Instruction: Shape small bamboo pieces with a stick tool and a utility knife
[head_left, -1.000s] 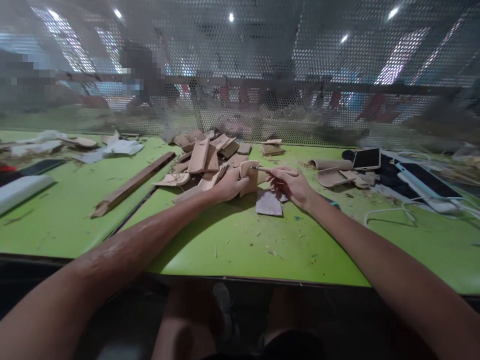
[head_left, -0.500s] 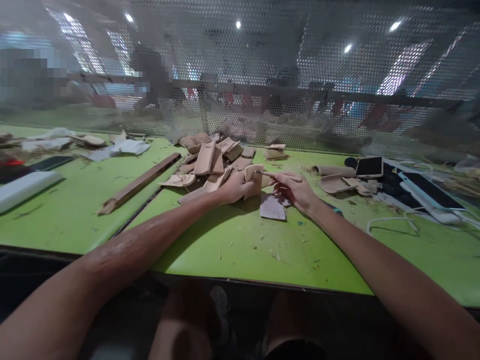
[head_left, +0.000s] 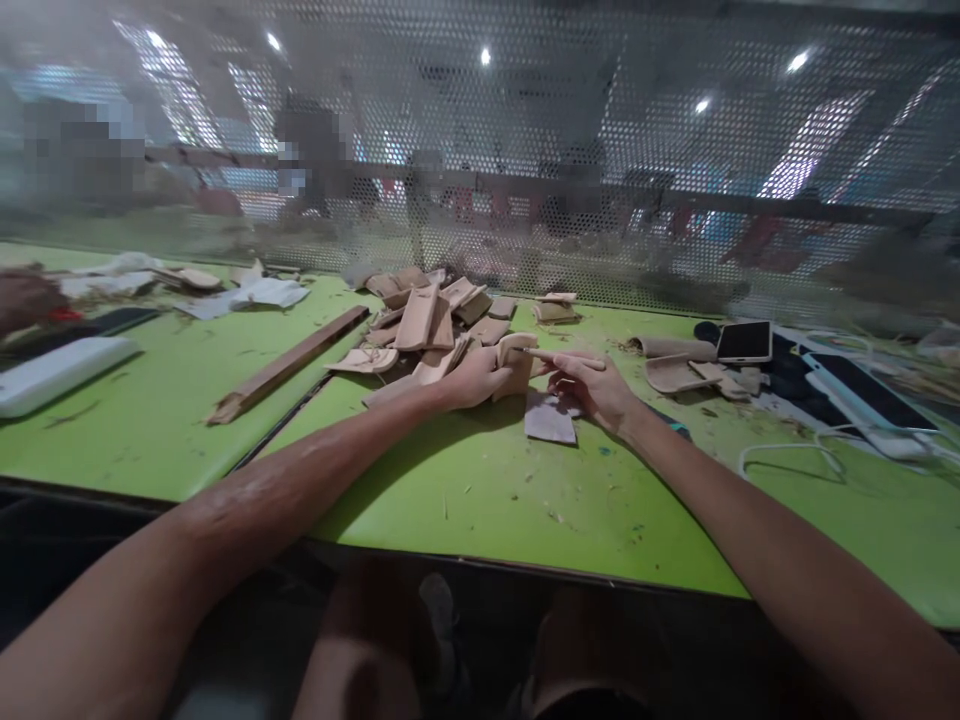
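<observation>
My left hand (head_left: 477, 378) grips a pale, curved piece of bamboo (head_left: 519, 374), held up at an angle over the green table. In my right hand (head_left: 596, 388) is a slim carving tool (head_left: 559, 357) with a light handle, its narrow tip against the upper part of that piece. The exact shape of the tip is too small to make out. Below, between the hands, a greyish square of sandpaper or cloth (head_left: 550, 417) lies flat. A heap of similar curved pieces (head_left: 424, 320) sits just behind my left hand.
A long wooden strip (head_left: 289, 366) lies left of the heap. Curved offcuts (head_left: 679, 370), a phone (head_left: 745, 341), another phone (head_left: 870, 388) and a white cable (head_left: 787, 450) are at right. A perforated screen (head_left: 487, 180) stands behind. Another person's hand (head_left: 26, 298) shows at far left.
Both hands keep their hold, with the tool tip still at the top of the bamboo piece. The view has shifted slightly, and another person's hand has come in at the far left.
</observation>
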